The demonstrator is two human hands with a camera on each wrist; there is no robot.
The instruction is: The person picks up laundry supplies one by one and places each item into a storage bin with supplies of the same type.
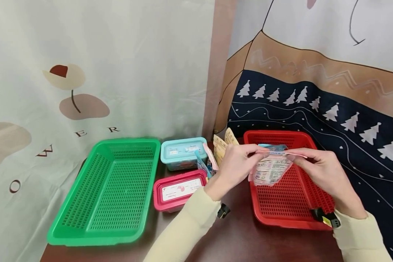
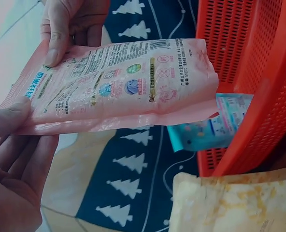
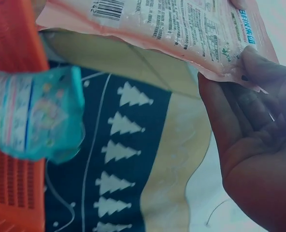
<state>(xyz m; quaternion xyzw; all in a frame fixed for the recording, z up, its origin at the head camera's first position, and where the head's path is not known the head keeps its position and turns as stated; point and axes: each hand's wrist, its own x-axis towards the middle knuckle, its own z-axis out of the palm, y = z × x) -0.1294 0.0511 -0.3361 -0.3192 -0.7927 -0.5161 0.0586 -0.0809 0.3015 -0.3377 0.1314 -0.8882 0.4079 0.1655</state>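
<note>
Both hands hold a pink printed pouch [image 1: 271, 169] by its top edge, above the red basket. My left hand [image 1: 234, 165] pinches one top corner between thumb and fingers, and my right hand [image 1: 324, 173] pinches the other. Small print, a barcode and round symbols show on the pouch's face [image 2: 128, 84] in the left wrist view. Behind it, a blue-teal packet [image 3: 34, 113] stands at the far end of the red basket [image 1: 260, 214], its top rising past the rim.
Left stands a green basket [image 1: 147, 203]. Between the baskets sit a light-blue lidded box [image 1: 183, 149], a pink-red lidded box [image 1: 180, 189] and several upright packets, including a beige one [image 1: 220, 148], partly hidden behind my left hand. Printed curtains [image 1: 150, 72] hang behind the table [image 1: 235, 233].
</note>
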